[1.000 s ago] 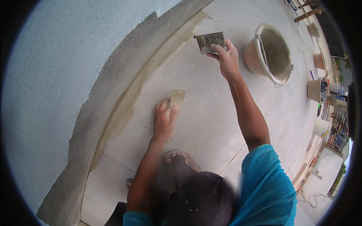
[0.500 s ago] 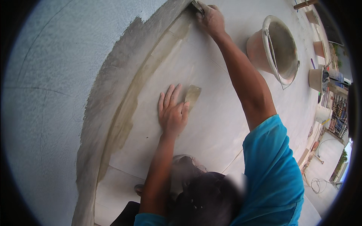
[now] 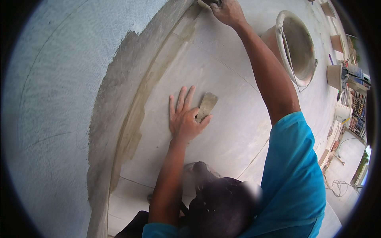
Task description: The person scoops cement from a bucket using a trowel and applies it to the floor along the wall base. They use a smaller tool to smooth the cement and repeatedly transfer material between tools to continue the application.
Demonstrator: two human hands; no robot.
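My left hand (image 3: 186, 123) leans on the pale floor with three fingers spread, its thumb and curled index finger keeping hold of a putty knife (image 3: 208, 104). That blade is smeared with greyish-olive paste and points away from me. At the top edge, my right hand (image 3: 229, 12) is closed around a dark-handled scraper (image 3: 214, 2), partly cut off by the picture's edge. It is at the joint between wall and floor. A band of damp greyish-olive paste (image 3: 137, 123) runs along this joint, to the left of my left hand.
A mortar-stained bucket (image 3: 281, 33) with a wire handle stands right of my right forearm. The light blue wall (image 3: 59, 99) has a bare grey lower strip (image 3: 107, 103). Smaller tubs (image 3: 335, 76), a white pail (image 3: 342, 114) and a coiled cable (image 3: 338, 188) lie far right.
My right hand has shifted slightly up and right, further out of the picture. The left hand's fingers have spread wider, and the putty knife shows a little further right. The view has shifted slightly.
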